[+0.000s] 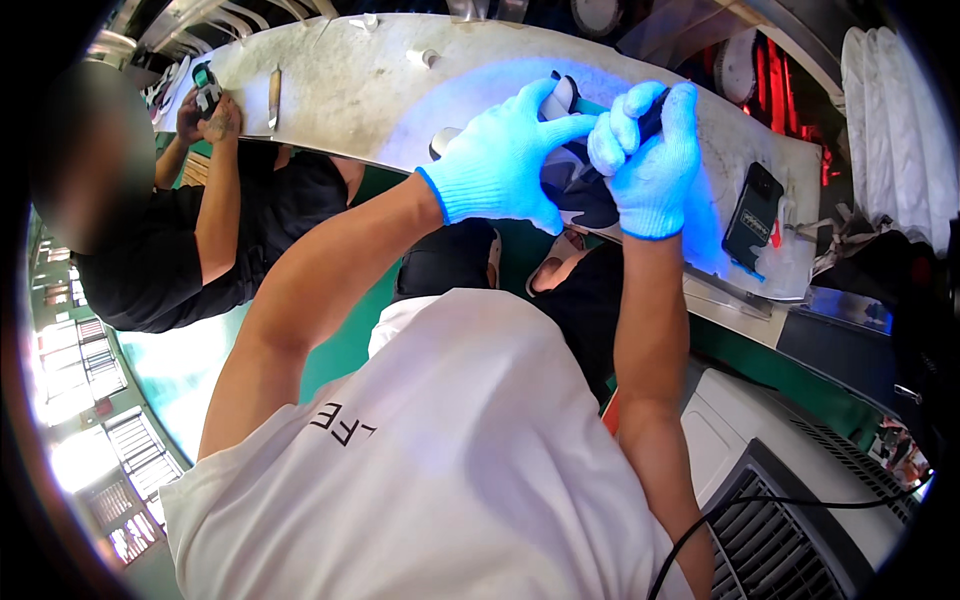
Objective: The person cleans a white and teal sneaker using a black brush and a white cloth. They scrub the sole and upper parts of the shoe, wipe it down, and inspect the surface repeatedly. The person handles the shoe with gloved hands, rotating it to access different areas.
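My gloved left hand [500, 160] spreads its thumb and fingers across a dark shoe-like piece [585, 190] and grips its side. Black and teal parts rise beyond the fingers, and much of the piece is hidden by my hands. My gloved right hand [645, 160] is closed at the right of the piece, its fingers curled. Between them shows a dark object [652, 118], whose kind I cannot make out. Next to my left hand lies a pale rounded part [443, 142], partly covered. Bluish light falls on both white gloves.
A pale worktable [340, 90] curves across the front, bearing a brush-like tool [274, 97], a small white cup [424, 58] and a dark phone [753, 216]. At the left sits a co-worker [200, 210] holding a dark-and-green item [207, 88]. A vented machine [800, 480] with a black cable stands lower right.
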`<state>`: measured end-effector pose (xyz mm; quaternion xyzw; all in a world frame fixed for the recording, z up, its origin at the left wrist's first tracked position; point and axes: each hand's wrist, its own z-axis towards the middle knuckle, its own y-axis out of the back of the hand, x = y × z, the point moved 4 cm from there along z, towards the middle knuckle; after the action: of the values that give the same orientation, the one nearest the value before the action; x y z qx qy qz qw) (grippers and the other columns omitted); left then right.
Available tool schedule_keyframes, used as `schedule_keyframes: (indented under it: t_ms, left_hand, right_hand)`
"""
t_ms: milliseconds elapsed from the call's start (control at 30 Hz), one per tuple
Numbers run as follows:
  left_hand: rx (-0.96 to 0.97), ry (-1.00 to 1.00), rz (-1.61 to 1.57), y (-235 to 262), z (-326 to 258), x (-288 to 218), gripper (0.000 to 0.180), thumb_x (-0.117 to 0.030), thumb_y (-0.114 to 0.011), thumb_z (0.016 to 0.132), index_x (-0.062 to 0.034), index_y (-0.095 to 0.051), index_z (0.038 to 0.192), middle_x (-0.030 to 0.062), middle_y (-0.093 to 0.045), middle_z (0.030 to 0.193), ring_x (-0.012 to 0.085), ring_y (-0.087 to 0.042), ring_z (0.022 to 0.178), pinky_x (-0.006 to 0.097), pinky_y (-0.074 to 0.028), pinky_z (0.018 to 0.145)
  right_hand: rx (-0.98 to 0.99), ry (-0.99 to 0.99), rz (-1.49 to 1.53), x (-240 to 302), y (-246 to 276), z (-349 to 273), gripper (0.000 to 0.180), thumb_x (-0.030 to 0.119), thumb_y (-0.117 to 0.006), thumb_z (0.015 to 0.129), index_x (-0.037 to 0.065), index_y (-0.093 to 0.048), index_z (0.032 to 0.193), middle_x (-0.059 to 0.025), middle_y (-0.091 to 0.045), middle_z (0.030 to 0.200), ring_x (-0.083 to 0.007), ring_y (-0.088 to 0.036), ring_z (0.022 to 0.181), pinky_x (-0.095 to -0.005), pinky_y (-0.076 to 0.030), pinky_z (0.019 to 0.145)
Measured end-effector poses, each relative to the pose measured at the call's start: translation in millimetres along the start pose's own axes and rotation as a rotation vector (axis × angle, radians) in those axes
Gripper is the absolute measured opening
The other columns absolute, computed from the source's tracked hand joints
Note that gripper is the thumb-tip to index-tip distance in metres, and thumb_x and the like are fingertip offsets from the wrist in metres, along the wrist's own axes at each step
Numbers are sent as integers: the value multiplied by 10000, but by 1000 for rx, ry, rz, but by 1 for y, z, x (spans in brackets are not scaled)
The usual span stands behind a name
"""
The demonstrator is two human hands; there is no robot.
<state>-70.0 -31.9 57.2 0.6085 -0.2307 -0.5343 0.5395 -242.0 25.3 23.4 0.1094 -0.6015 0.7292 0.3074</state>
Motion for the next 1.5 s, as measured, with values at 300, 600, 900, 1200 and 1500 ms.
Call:
schedule_keyframes:
  t_ms: [300,600,900,1200,1500]
  left_hand:
    - [-44,38,-74,1,-10,4,1099,-445,-1056,572,-352,-641,1586,316,-445,1667,526,-586,1427,566,-536,1179]
    - [-99,11,-67,-3,-14,0,1039,-411,-1059,577,-329,-672,1538,297,-473,1620,520,-606,1369,556,-545,1144]
    - [-290,-150,-16,-15,-41,-12,1086,-476,-1069,572,-297,-672,1566,333,-474,1632,547,-620,1368,572,-568,1112]
    - [-285,-172,51,-15,-53,-17,1022,-378,-1045,593,-312,-687,1548,365,-472,1623,528,-677,1267,542,-612,1024]
    - [-207,-173,-50,-10,-44,-3,1062,-388,-1051,581,-275,-671,1566,240,-658,1276,456,-710,1034,521,-613,853]
  right_hand:
    - [-130,-200,-403,46,2,5,493,478,-495,1206,63,-680,1014,-37,-561,668,-183,-521,518,-331,-392,470]
    - [-649,155,-2225,59,63,-105,782,355,-940,890,-8,-649,1519,-241,-645,1545,-382,-637,1425,-504,-492,1199]
    - [-505,-48,-1202,-33,-13,-123,1040,200,-1031,726,5,-507,1602,-203,-703,1441,-337,-708,1317,-473,-589,1112]
    - [-445,-162,-945,-25,3,-125,909,68,-975,747,-20,-581,1562,-172,-737,1428,-287,-729,1276,-450,-594,1111]
    - [-237,-404,-838,-10,28,-120,933,26,-955,766,-11,-529,1595,-155,-672,1498,-260,-658,1354,-443,-538,1184]
